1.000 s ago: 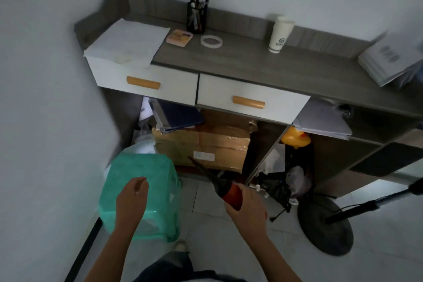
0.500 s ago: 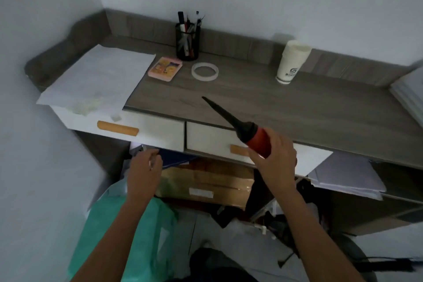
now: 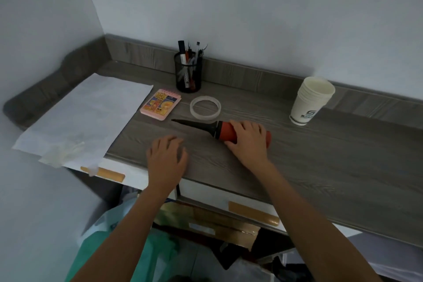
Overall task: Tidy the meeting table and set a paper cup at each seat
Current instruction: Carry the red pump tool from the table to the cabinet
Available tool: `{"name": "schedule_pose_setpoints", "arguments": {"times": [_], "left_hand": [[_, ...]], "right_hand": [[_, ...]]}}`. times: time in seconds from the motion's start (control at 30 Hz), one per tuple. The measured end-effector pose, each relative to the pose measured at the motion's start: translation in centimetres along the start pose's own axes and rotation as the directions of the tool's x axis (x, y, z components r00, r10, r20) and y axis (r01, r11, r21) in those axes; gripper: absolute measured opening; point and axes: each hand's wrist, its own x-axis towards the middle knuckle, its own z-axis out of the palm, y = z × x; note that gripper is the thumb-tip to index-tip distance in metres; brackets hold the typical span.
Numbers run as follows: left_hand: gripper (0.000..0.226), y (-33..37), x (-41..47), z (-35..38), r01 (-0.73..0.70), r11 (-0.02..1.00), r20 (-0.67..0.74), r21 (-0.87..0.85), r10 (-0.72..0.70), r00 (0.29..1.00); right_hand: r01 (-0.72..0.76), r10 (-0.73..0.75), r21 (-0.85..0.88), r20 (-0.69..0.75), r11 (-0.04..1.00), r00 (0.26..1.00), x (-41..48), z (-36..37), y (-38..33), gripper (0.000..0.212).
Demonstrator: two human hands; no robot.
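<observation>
Paper cups: the stack of white paper cups [image 3: 312,101] with a blue-grey logo stands upright at the back right of the grey wood-grain desk [image 3: 320,155], close to the low raised back edge and well apart from both your hands.
Right grip: your right hand [image 3: 248,142] lies palm down on the red cylindrical pump with a black tapered nozzle [image 3: 225,131], and your grip is closed, with the fingers curled over the red body.
Pump: it lies on its side on the desk, nozzle pointing left, well to the left of the cups.
Left grip: your left hand [image 3: 167,159] is palm down near the desk's front edge, left of the pump, with the fingers spread and holding nothing; you cannot tell whether it touches the surface.
Tape ring: a clear roll of tape [image 3: 204,117] lies flat just behind the nozzle.
Notepad: a small pink spiral notepad with a colourful cover [image 3: 161,104] lies left of the tape, near the nozzle tip.
Pen holder: a black mesh cup full of pens [image 3: 189,75] stands behind the notepad and tape.
Paper: a large white sheet [image 3: 91,117] covers the desk's left end, with a crumpled translucent scrap [image 3: 63,152] on its front corner.
Drawers: two white fronts with tan handles [image 3: 253,213] sit below the edge.
Below: a brown cardboard box [image 3: 206,222] sits under the desk.
</observation>
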Motion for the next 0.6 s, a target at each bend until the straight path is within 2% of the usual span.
{"name": "schedule_pose_setpoints", "arguments": {"times": [0.1,0.2,0.3,0.47,0.6], "left_hand": [[0.062,-0.3,2.4,0.0,0.032,0.999,0.052,0.014,-0.033,0.998],[0.053,-0.5,3.2,0.1,0.100,0.995,0.107,0.005,-0.100,0.989],[0.052,-0.4,3.3,0.2,0.109,0.993,0.134,0.045,-0.114,0.984],[0.074,-0.6,3.3,0.6,0.051,0.994,0.100,0.093,-0.061,0.993],[0.064,-0.8,3.2,0.8,0.020,0.988,0.132,0.155,-0.041,0.990]], "right_hand": [[-0.006,0.006,-0.022,-0.002,1.000,1.000,1.7,0.6,0.0,0.054],[0.012,-0.014,-0.033,-0.037,0.999,0.999,2.6,1.3,0.3,0.054],[0.056,-0.060,-0.047,-0.086,0.997,0.994,3.1,1.8,0.4,0.054],[0.083,-0.120,-0.229,-0.154,0.970,0.981,3.8,2.7,0.4,0.054],[0.064,-0.128,-0.323,-0.181,0.944,0.975,3.6,3.1,0.1,0.060]]}}
